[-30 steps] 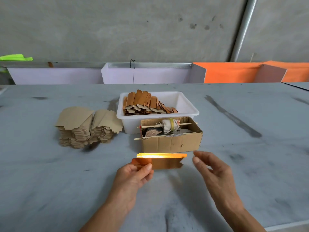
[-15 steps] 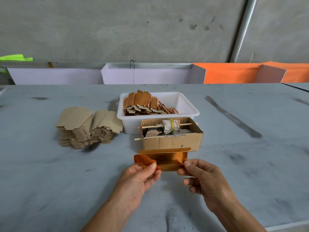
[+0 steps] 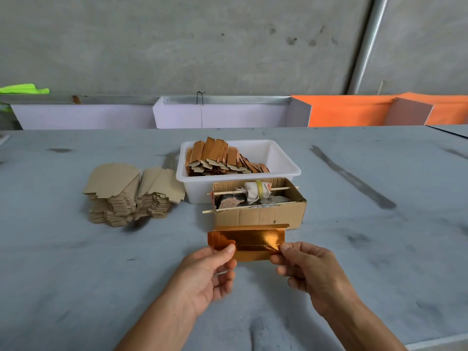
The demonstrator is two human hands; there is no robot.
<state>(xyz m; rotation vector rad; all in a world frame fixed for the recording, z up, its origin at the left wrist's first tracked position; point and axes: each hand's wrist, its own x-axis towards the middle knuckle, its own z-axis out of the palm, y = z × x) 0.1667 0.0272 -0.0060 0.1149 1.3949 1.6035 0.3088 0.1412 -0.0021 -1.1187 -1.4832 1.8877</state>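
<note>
Left hand (image 3: 205, 272) is pinching the left end of the gold foil blank (image 3: 253, 240), thumb on top. Right hand (image 3: 309, 269) is pinching the right end at the dotted crease. The blank is hanging just above the table (image 3: 76, 274), directly in front of the cardboard box (image 3: 260, 215), near it and apparently not touching.

Judgement: light, thin card, stiff across its panels but giving at the scored lines. The foil face is probably slippery and easily dented, so gripping the edges beside the creases seems best.

The box, carrying a cloth-wrapped stick (image 3: 255, 190) across its top, is crowding any forward fold. Behind the box, a white tub (image 3: 286, 163) is holding folded pieces (image 3: 220, 158). Left of the box, a stack of brown blanks (image 3: 131, 196) is sitting well clear.
</note>
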